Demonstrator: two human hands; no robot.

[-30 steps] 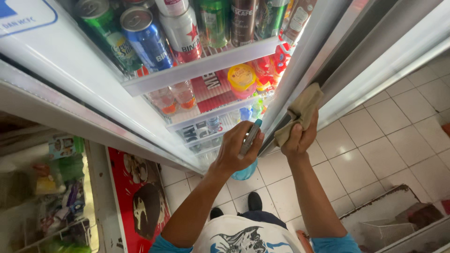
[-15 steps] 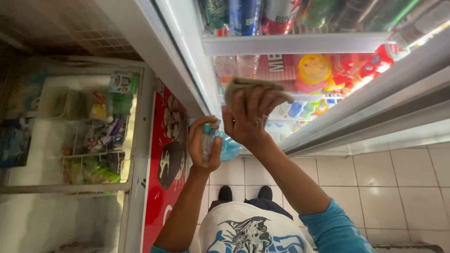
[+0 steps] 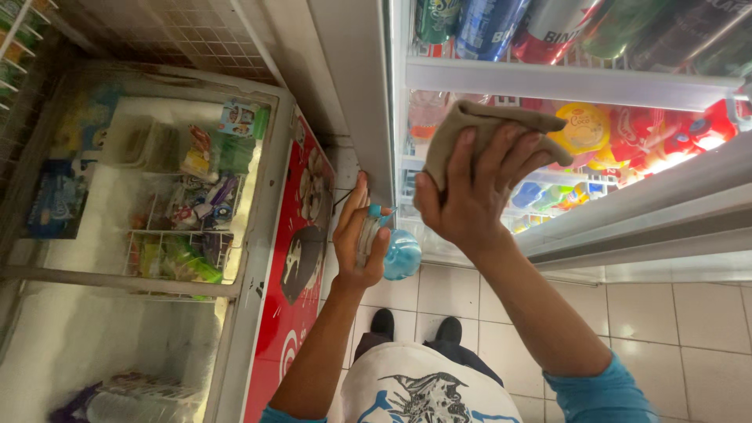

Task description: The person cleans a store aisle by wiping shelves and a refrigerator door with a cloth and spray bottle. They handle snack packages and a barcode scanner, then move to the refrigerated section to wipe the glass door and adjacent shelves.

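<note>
The right hand (image 3: 470,200) presses a brown cloth (image 3: 482,129) on the fridge glass door (image 3: 627,141). The left hand (image 3: 359,239) grips a blue spray bottle (image 3: 399,252), half hidden.

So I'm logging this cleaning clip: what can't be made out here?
- Spray bottle: head view, left hand covers the trigger and neck.
- Cloth: right hand covers its lower part.
- Cans: cut off by the top edge.
- Freezer contents: blurred by frost.
</note>
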